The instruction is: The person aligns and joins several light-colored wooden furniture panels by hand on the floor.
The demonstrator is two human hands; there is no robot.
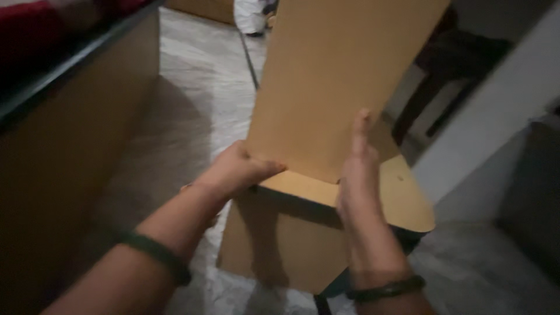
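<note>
Two hands on one tan board (338, 76), held up over the floor (192, 87). Left hand (236, 170) curled tight on its bottom edge. Right hand (359, 169) flat, fingers straight, pressed against it. One wristband (157, 254) on each arm, two in all.

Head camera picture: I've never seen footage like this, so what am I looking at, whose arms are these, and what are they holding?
There is no machine here. A person wears a camera on the head, so this single view looks down along their own two bare arms. Each wrist carries a dark band.

The left hand grips the lower left edge of a tan board that stands tilted upward. The right hand lies flat against that board's lower right part, fingers pointing up.

Below the hands sits a second tan panel lying roughly flat, and a third panel stands upright beneath it. They look like parts of one piece of furniture, though the joints are hidden.

Underneath is a pale floor. A large brown cabinet side fills the left.
</note>
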